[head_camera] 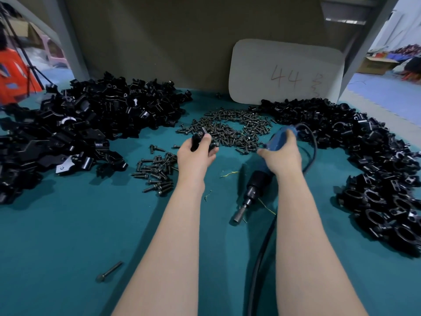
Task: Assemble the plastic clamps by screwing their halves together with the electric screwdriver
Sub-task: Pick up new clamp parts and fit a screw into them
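Work in the head view seemed to stand at the start of a new clamp, before any screwing. The left hand held a black clamp piece, with the thumb on top and the fingers curled round it, just above the near edge of the screw heap in the middle of the green table. I could not tell whether this piece was 1 half or 2 halves put together, and I saw no screw in it.

The right hand gripped the blue body of the electric screwdriver, with the fingers wrapped round it. The tool was low over the table, its bit pointed back toward the person and was well apart from the clamp piece. Its black cable looped to the right and passed under the right forearm.

A big pile of loose halves lay at the left. A second pile at the right looked to me like finished clamps. A small group of longer bolts lay near the left hand.

In my judgement, the next move called for a screw set into the hole of the matched halves. Then the tool had to be turned round, so that the bit could meet the screw head straight.
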Demonstrator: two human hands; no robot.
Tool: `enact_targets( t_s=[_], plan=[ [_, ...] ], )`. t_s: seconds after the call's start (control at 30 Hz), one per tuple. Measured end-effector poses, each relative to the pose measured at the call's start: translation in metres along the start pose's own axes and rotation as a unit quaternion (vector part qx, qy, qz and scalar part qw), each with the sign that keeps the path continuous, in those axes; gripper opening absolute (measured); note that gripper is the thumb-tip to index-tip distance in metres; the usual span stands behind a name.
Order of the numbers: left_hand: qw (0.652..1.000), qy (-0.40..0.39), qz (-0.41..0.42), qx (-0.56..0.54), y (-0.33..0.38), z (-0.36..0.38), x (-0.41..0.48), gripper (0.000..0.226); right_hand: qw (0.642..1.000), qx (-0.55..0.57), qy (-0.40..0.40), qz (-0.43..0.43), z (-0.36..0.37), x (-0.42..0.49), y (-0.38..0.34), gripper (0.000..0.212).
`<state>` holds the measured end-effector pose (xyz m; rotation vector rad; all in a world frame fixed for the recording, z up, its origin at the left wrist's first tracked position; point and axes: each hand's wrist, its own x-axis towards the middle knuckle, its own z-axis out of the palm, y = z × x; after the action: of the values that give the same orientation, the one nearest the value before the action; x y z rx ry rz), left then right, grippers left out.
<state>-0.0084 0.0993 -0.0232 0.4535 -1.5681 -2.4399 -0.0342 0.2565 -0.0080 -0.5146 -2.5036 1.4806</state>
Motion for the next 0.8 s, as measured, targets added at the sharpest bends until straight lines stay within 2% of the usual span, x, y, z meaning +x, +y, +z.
enact_targets(
  t_s=[0.1,0.2,0.27,0.33,0.4,0.5,0.53,0.6,0.67,0.73,0.8],
  plan=[
    [1.0,-0.008,-0.004,-0.002,-0.001,0.0,0.0,0.006,0.994,-0.106,-0.001,0.033,0.006,-0.005,-0.001,0.071],
    [1.0,-0.008,0.009,-0.001,0.0,0.001,0.0,0.006,0.977,-0.206,0.008,0.052,0.008,-0.01,-0.008,0.065],
    [1.0,-0.009,0.018,0.0,0.0,0.002,0.0,0.011,0.975,-0.218,0.027,0.024,0.009,-0.014,-0.015,0.059],
    [1.0,-0.012,0.023,0.002,-0.001,0.003,-0.001,0.013,0.977,-0.2,0.054,-0.052,0.012,-0.016,-0.024,0.043],
    [0.999,-0.017,0.028,0.007,-0.002,0.005,-0.002,0.013,0.984,-0.133,0.001,-0.118,0.017,-0.019,-0.035,0.021],
    [0.999,-0.015,0.036,0.021,-0.001,0.007,-0.004,0.018,0.979,-0.055,-0.163,-0.114,0.031,-0.031,-0.042,0.025],
    [0.999,-0.015,0.037,0.022,-0.001,0.007,-0.004,0.02,0.975,-0.029,-0.196,-0.104,0.036,-0.034,-0.041,0.025],
    [0.998,-0.012,0.045,0.034,-0.001,0.007,-0.003,0.015,0.973,-0.01,-0.198,-0.12,0.043,-0.034,-0.038,0.02],
    [0.995,0.021,0.072,0.065,-0.002,0.007,-0.003,0.007,0.972,-0.044,-0.154,-0.174,0.041,-0.031,-0.037,0.02],
    [0.987,0.106,0.096,0.077,-0.003,0.005,0.0,0.017,0.968,-0.064,-0.116,-0.214,0.036,-0.029,-0.039,0.022],
    [0.971,0.202,0.123,0.042,0.002,0.0,0.002,0.023,0.966,-0.061,-0.142,-0.209,0.037,-0.03,-0.04,0.021]
  ],
)
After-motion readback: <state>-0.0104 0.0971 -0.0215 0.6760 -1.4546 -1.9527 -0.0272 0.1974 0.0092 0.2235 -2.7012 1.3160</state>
